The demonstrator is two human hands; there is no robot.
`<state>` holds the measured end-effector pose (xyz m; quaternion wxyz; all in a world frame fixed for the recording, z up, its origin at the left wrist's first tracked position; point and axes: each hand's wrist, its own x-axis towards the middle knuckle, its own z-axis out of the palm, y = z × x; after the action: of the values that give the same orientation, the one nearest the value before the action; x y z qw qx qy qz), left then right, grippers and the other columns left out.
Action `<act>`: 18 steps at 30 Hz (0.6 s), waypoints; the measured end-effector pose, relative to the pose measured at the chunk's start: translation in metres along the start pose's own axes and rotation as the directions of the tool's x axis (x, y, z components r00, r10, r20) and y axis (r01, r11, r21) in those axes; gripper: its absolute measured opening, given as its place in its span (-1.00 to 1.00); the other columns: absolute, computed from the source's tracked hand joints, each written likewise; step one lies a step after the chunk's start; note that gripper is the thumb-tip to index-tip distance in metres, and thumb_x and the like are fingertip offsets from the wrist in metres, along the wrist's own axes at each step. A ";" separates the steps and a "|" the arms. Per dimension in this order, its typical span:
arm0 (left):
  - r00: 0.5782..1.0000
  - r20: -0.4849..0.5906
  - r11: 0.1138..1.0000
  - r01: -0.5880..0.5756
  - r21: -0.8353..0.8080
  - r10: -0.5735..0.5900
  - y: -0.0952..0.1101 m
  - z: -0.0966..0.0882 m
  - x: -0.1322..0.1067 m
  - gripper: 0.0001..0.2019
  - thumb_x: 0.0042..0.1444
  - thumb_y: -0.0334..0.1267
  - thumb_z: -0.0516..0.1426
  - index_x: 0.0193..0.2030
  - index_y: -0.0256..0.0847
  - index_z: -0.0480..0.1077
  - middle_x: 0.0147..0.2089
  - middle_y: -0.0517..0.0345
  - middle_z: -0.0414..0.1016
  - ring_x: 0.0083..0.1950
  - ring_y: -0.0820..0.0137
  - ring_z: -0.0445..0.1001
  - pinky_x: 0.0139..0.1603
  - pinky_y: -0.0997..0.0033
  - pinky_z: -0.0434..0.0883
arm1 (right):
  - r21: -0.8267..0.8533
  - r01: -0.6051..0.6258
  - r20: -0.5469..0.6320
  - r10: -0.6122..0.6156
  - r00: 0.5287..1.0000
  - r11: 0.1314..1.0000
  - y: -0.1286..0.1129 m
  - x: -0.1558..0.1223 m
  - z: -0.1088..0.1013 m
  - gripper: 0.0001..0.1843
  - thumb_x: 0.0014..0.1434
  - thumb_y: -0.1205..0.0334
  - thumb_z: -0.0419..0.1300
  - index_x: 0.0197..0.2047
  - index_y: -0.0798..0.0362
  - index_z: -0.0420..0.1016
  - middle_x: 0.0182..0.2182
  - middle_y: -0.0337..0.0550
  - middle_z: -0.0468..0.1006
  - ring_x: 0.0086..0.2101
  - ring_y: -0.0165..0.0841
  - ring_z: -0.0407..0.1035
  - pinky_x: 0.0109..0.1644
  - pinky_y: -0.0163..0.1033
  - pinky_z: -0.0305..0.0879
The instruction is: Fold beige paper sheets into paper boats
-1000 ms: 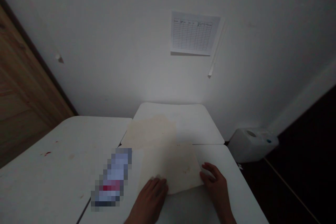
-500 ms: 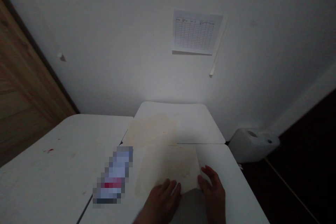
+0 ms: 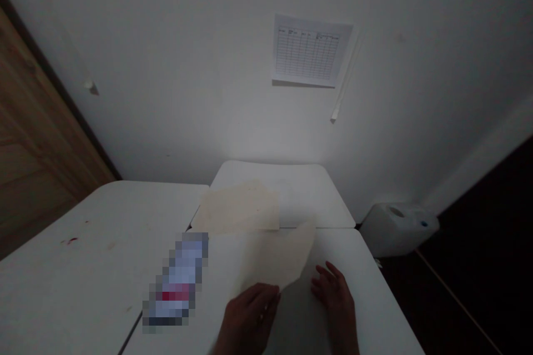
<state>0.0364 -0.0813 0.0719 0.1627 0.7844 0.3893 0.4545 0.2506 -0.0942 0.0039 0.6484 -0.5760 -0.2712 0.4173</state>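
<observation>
Two hands at a cream sheet

The left hand closes its fingers on the near edge of the cream sheet and holds that edge up off the white surface. The sheet rises away from the hand at a slant, and its far corner stands higher than the fingers. The paper throws a soft shadow on the surface beneath it. The right hand lies open just to the right of the lifted sheet, palm down and fingers slightly spread on the bare surface. It is close to the paper's edge, but whether it touches the paper cannot be told.

Beyond both hands a second sheet of the same pale colour lies flat, well apart from the fingers. It spans the seam where another white surface begins. Left of the left hand, near but not touching it, sits a long blurred-out item with a red band. Farther left, on the neighbouring surface, there are small red marks. Far ahead of the hands a printed grid hangs on the wall. To the right of the right hand, below the surface edge, a white container sits on the dark floor. A wooden door fills the far left.
</observation>
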 end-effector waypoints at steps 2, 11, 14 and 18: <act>0.953 -0.075 0.941 0.274 -0.200 -0.294 0.013 -0.008 0.005 -0.88 0.17 -0.21 0.16 -0.33 -0.13 0.50 -0.47 0.20 0.55 -0.60 0.46 0.48 -0.60 0.57 0.43 | 0.014 0.003 0.029 -0.003 1.000 1.000 0.005 0.007 0.001 -0.29 0.02 -0.15 0.31 0.16 0.01 0.30 0.03 0.08 0.49 -0.13 -0.09 0.50 -0.08 0.00 0.47; 0.413 -0.039 0.302 0.594 -0.746 -0.910 0.002 -0.009 0.008 -0.63 -0.15 -0.03 0.35 -0.30 -0.25 0.46 -0.59 0.28 0.44 -0.57 0.39 0.48 -0.48 0.44 0.54 | 0.121 -0.140 0.225 0.110 0.968 0.983 -0.016 0.013 0.013 -0.16 0.04 -0.17 0.31 0.27 -0.01 0.13 -0.04 0.10 0.55 -0.21 -0.10 0.54 -0.09 0.07 0.44; 0.308 -0.009 0.192 0.571 -0.798 -0.951 -0.016 0.001 -0.007 -0.66 -0.09 -0.07 0.31 -0.23 -0.22 0.42 -0.52 0.27 0.46 -0.47 0.36 0.54 -0.31 0.28 0.60 | 0.061 -0.108 0.191 0.095 0.977 0.992 -0.024 0.012 0.015 -0.15 -0.01 -0.24 0.31 0.22 0.02 0.20 -0.07 0.11 0.56 -0.22 -0.08 0.54 -0.14 0.05 0.47; 0.407 0.013 0.261 0.611 -0.748 -0.914 -0.035 0.011 -0.034 -0.80 0.10 -0.07 0.21 -0.34 -0.14 0.39 -0.54 0.28 0.45 -0.39 0.33 0.58 -0.14 0.19 0.59 | -0.130 0.096 0.163 -0.074 0.984 0.987 -0.022 0.009 0.010 -0.29 0.05 -0.16 0.28 0.18 0.00 0.29 -0.03 0.07 0.54 -0.12 -0.10 0.48 -0.06 0.03 0.44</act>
<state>0.0196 -0.0831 0.0247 0.5383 0.2489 0.5665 0.5721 0.2517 -0.0805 0.0258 0.6009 -0.5725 -0.3741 0.4137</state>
